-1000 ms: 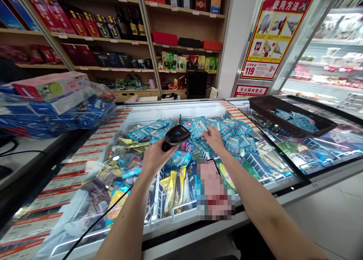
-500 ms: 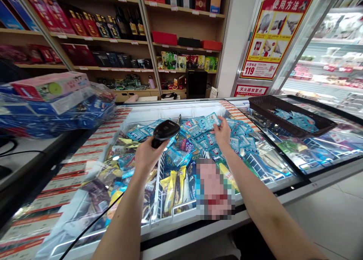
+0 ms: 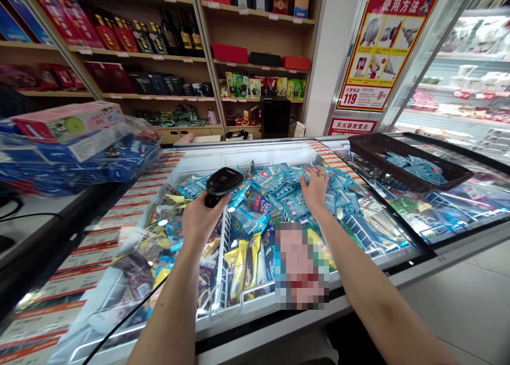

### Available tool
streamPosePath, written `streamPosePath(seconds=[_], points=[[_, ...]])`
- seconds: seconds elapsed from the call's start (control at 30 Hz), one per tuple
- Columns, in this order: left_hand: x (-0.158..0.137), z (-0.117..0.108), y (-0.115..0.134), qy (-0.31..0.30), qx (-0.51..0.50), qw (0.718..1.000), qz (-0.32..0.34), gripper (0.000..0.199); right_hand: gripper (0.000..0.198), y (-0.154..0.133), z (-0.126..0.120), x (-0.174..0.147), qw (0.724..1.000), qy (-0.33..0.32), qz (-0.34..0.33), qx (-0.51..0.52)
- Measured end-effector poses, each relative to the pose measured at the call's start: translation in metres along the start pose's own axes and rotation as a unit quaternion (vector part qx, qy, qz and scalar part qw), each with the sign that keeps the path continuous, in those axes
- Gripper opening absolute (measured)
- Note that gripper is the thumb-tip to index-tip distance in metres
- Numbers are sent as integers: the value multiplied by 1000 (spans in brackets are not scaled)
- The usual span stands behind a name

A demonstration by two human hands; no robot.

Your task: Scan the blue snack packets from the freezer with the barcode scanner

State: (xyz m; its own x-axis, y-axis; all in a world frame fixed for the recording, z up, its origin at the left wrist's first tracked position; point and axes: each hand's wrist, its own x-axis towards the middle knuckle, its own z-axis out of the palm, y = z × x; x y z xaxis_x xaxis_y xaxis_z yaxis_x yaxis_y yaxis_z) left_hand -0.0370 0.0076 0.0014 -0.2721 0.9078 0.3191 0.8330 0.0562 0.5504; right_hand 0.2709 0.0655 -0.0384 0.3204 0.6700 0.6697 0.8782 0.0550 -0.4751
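Note:
My left hand (image 3: 202, 220) is wrapped round the handle of a black barcode scanner (image 3: 224, 182), its head pointing away over the freezer. To the right, my right hand (image 3: 316, 189) rests on a spread of small blue packets (image 3: 295, 201) lying on the glass freezer top. Its thumb stands apart from the bent fingers, and a ring shows on one of them. I see no packet lifted in it. More blue packets (image 3: 193, 187) lie left of the scanner. Yellow-wrapped ice creams (image 3: 238, 269) show below the glass, in a white wire basket.
A brown plastic tray (image 3: 450, 180) with more blue packets stands at the right. Boxes in clear plastic (image 3: 75, 147) are stacked at the left. A pixelated pinkish item (image 3: 297, 259) lies at the front. The scanner's black cord (image 3: 131, 314) runs toward me past my left arm.
My right hand has lowered the packet it held up onto the others and moved slightly right, its fingers now spread over the packets. The scanner has shifted a little left.

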Motion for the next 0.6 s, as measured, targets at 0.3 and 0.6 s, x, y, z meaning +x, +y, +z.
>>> streamPosePath(seconds=[0.3, 0.6], points=[[-2, -2, 2, 1, 17, 1000, 5, 58, 32, -13, 3, -13, 987, -107, -116, -42], [-1, -8, -1, -7, -3, 1000, -1, 56, 27, -33, -5, -12, 981, -114, -156, 31]])
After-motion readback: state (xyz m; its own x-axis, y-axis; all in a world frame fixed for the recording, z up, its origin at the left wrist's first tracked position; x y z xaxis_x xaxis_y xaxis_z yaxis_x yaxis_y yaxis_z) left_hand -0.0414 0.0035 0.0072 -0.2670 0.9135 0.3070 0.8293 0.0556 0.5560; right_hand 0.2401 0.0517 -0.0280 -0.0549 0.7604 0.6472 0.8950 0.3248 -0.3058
